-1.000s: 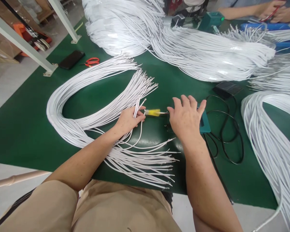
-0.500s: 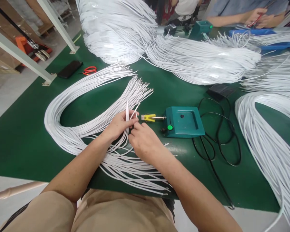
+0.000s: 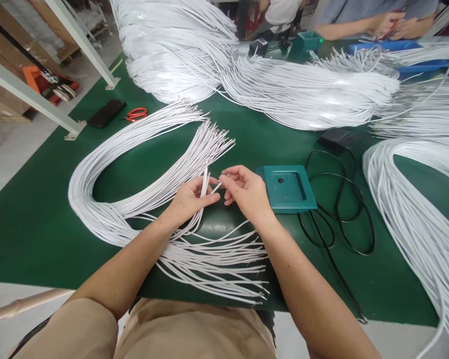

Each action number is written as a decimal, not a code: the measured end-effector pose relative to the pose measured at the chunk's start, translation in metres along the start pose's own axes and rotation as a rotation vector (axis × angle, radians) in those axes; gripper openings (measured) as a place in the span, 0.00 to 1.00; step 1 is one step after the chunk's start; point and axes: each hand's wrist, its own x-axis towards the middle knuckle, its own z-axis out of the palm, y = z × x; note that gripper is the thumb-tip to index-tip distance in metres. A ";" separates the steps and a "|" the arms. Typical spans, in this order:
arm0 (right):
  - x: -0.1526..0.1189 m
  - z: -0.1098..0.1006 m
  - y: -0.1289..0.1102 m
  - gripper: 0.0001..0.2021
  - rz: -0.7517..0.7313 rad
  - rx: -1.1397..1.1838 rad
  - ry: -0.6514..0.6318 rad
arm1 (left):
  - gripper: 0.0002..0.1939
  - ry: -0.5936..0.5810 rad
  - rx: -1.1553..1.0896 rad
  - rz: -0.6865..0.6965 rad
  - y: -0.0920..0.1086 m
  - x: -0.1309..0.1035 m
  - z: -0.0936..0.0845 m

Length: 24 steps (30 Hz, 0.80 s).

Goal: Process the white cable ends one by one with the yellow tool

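Note:
Several white cables (image 3: 204, 180) stand up through my left hand (image 3: 192, 198), whose fingers are closed round them. Just to the right, my right hand (image 3: 247, 192) pinches the end of a single white cable (image 3: 217, 187) between thumb and fingers. Behind that hand sits a teal device (image 3: 290, 187) with a shallow tray on top; its green button and yellow clip are covered now. A curved bundle of white cables (image 3: 93, 199) lies to the left, and loose cable ends (image 3: 224, 271) fan out below my hands.
Large heaps of white cables (image 3: 307, 92) fill the far side, with another bundle (image 3: 407, 214) at right. A black cord (image 3: 336, 174) loops beside the device. Red-handled scissors (image 3: 136, 114) and a dark phone-like object (image 3: 107, 113) lie back left. Across the table, a person's hands (image 3: 392, 25) hold a red-handled tool.
My right hand has risen and moved right, from below the left hand's fingertips to in front of the device, with a cable end in its pinch. The left hand has barely shifted.

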 end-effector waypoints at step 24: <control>0.001 0.005 0.000 0.11 0.197 0.446 -0.135 | 0.13 0.042 -0.114 0.123 0.007 -0.007 0.014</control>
